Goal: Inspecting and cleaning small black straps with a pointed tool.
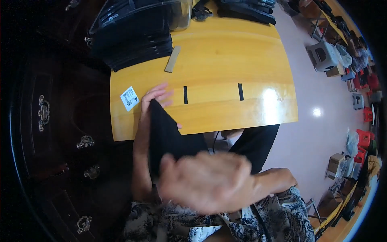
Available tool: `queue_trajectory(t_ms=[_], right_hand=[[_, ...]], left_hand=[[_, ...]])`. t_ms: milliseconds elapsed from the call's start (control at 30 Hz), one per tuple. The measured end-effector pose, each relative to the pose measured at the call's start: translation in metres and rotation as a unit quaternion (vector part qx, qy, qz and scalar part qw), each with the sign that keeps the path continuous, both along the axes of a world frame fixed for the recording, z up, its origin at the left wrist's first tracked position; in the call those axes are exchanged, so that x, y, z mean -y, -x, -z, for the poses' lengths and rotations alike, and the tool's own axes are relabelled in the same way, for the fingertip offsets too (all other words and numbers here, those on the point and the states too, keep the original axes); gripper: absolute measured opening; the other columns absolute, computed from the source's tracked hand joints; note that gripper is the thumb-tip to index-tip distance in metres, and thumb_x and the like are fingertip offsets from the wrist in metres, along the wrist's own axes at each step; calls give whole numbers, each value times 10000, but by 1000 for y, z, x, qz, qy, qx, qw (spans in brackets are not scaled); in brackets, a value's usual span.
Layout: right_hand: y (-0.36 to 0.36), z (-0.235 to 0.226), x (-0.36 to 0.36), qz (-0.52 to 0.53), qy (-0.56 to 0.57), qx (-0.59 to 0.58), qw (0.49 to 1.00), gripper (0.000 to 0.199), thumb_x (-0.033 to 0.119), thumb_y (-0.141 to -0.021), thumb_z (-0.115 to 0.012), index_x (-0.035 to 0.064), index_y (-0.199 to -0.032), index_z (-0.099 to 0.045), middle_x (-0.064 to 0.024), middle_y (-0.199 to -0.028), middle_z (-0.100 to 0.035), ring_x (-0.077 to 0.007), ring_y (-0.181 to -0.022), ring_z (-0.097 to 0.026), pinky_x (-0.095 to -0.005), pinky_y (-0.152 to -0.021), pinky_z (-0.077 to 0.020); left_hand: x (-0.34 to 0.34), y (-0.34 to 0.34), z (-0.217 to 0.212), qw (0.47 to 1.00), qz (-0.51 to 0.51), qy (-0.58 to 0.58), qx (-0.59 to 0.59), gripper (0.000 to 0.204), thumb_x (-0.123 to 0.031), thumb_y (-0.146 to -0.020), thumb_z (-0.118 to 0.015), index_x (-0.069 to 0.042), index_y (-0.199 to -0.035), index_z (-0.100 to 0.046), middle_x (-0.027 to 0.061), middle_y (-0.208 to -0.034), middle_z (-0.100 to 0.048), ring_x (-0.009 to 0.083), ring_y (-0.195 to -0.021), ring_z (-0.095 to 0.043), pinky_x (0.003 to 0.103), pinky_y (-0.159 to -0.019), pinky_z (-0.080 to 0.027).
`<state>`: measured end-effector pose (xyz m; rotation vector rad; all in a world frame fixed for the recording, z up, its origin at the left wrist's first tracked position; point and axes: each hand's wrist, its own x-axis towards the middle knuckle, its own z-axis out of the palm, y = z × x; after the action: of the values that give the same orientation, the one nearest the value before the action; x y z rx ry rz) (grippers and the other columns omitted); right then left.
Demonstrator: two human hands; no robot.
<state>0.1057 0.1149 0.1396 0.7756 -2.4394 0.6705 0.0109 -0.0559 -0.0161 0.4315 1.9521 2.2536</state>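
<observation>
Dark cloth point(163, 129) rises to a peak at my left hand point(155, 97), by the near left part of the yellow table. That hand holds up the cloth, its fingers partly stretched and slightly blurred; the cloth covers its palm. A small bit of skin shows at the cloth's right edge. In front of my body, my right hand point(205, 181) is closed like a fist and strongly smeared by motion. It covers the lower part of the cloth, and what it holds, if anything, is hidden. A white printed label point(130, 99) lies on the tabletop left of my left hand.
The yellow table point(225, 52) bears a stack of folded black items point(141, 44), a clear plastic bin point(181, 16), a tan strip point(172, 59) and two black strips point(241, 92). Dark drawers point(44, 113) stand at left. Grey stools point(322, 56) and boxes are at right.
</observation>
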Motion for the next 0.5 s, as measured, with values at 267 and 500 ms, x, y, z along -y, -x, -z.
queue_trajectory(t_ms=[267,500], right_hand=[[28,33,-82,109,457,268,841,128,72,-879,-615,25,-849,-501,26,-700,-505,-28,-618,-457,-185,-535,-380],[12,52,-110,169,527,288,781,156,135,-875,-635,99,-850,-485,57,-716,-500,1,-597,-429,-146,-483,-340]], left_hand=[[-25,-28,-41,987,-59,-133,73,510,-252,-901,-579,-39,-1311,-363,111,-1121,-544,177,-948,-594,315,-726,-540],[-63,-35,-48,961,-143,-142,189,314,-348,-980,-404,-60,-1003,-527,64,-758,-620,114,-477,-587,198,-295,-431]])
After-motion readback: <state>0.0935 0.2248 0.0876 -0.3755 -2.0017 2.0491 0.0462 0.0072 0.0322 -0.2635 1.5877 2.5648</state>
